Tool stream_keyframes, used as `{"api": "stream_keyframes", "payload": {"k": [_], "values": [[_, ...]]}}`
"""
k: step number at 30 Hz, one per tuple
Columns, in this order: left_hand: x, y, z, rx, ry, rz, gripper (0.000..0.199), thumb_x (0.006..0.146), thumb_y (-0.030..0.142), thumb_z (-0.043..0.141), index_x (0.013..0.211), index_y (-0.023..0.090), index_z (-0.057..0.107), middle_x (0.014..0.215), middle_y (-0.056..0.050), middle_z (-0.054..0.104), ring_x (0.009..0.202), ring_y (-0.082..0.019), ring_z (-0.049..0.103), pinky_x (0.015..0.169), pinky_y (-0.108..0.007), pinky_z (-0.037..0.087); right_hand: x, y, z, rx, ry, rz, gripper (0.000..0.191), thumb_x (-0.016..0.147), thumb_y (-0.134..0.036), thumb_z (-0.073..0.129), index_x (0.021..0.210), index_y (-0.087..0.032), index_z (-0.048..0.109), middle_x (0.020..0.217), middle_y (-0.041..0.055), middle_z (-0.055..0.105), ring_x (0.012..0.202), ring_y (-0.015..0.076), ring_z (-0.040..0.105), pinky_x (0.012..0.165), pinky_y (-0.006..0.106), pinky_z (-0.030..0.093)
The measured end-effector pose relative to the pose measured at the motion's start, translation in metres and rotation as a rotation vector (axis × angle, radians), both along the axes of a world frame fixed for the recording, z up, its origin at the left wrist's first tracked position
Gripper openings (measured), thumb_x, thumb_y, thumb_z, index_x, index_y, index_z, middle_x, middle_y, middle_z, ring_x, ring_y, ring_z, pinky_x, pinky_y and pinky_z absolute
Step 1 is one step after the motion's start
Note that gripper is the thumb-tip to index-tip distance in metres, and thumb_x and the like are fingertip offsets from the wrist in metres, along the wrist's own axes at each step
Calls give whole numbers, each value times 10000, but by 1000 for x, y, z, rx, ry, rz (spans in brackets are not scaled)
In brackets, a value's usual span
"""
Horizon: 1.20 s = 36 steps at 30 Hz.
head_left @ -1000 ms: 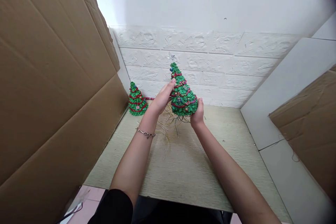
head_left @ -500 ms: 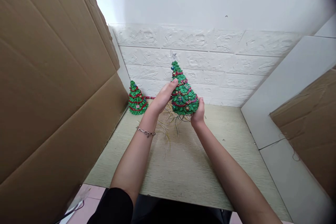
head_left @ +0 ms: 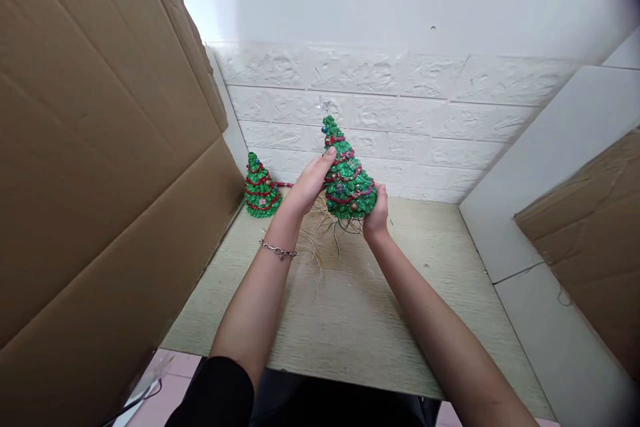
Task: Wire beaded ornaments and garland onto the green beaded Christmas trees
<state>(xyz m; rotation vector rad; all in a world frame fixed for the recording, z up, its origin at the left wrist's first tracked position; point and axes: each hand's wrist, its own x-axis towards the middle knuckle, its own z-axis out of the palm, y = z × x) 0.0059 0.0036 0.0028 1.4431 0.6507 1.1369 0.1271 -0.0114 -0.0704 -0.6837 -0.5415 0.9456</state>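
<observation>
The left hand (head_left: 311, 183) covers part of the held tree (head_left: 351, 177), whose body hides most of that hand's fingers and most of those on the right hand (head_left: 377, 215). A thin red strip (head_left: 284, 185) passes out of sight behind the left hand, while a dark speck (head_left: 433, 28) is too small to identify. The left cardboard sheet (head_left: 100, 147), right cardboard sheet (head_left: 595, 233) and right forearm (head_left: 440, 310) are cut off by the view's edges.

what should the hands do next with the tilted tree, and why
Probably ease the held tree upright: its top leans left, and the left hand on its side and right hand near its base seem placed to steady it.
</observation>
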Motion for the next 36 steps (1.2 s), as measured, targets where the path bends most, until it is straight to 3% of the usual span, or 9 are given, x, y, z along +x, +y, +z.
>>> {"api": "stream_keyframes", "payload": {"k": [5,9,18,26,31,36], "values": [[1,-5,4,-57,23,55,452,850,595,604,999,170,645,1132,-109,700,1187,-275,602,1043,-390,473,0,2,-3,-2,-3,-7,382,989,-413,352,808,-212,621,802,-16,688,799,159,635,871,340,495],[1,-4,2,-29,41,64,492,865,647,544,1031,196,647,1107,-95,695,1200,-275,593,1042,-407,474,1,2,-2,-5,21,-2,384,977,-435,381,806,-209,639,803,-11,699,803,163,649,880,346,506],[2,-8,5,-16,134,127,518,865,689,500,945,193,624,1045,-95,681,1134,-276,602,1001,-395,494,3,-8,16,-119,179,179,542,1017,-357,231,857,-169,713,882,39,740,861,184,699,907,360,532],[2,-7,5,-22,105,66,515,854,682,527,936,188,646,985,-91,698,1097,-280,624,983,-385,504,2,-9,16,-156,183,159,488,1006,-350,270,824,-181,690,801,16,726,783,172,689,841,326,537],[3,-7,5,-72,107,132,457,847,628,574,974,194,645,1062,-101,697,1130,-281,613,1031,-383,469,4,-6,12,-149,118,144,469,998,-333,283,791,-189,678,773,10,708,787,172,679,820,319,538],[2,-5,5,-39,133,100,513,854,675,512,979,198,656,989,-101,707,1117,-281,613,1021,-385,470,4,-3,7,-141,79,131,439,986,-330,310,793,-187,678,779,7,703,778,167,668,811,311,533]]}}
